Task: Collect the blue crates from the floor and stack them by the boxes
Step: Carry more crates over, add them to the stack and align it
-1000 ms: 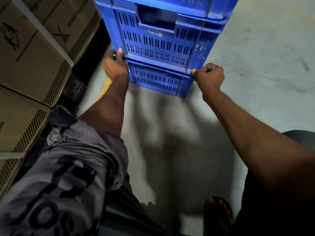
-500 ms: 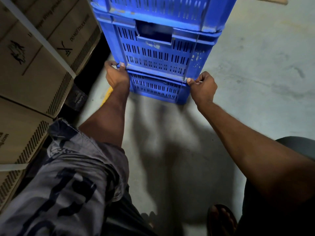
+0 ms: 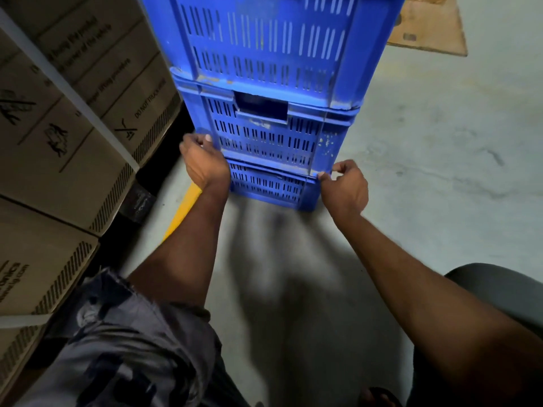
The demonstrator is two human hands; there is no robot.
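Observation:
Three slotted blue crates stand stacked on the grey floor in front of me: a top crate (image 3: 264, 45), a middle crate (image 3: 264, 133) with a handle hole, and a bottom crate (image 3: 270, 186). My left hand (image 3: 204, 164) grips the left corner where the middle crate meets the bottom one. On the right corner of that same seam, my right hand (image 3: 345, 189) is closed on the rim. Cardboard boxes (image 3: 73, 113) are stacked just left of the crates.
A yellow floor line (image 3: 182, 210) runs beside the boxes under my left forearm. A flat piece of cardboard (image 3: 429, 27) lies on the floor at the far right. Bare concrete floor (image 3: 440, 171) spreads to the right. My foot (image 3: 379, 398) shows at the bottom edge.
The view has tilted so more of the top crate shows and the stack sits lower in frame. Both hands stay on the same corners of the crate seam.

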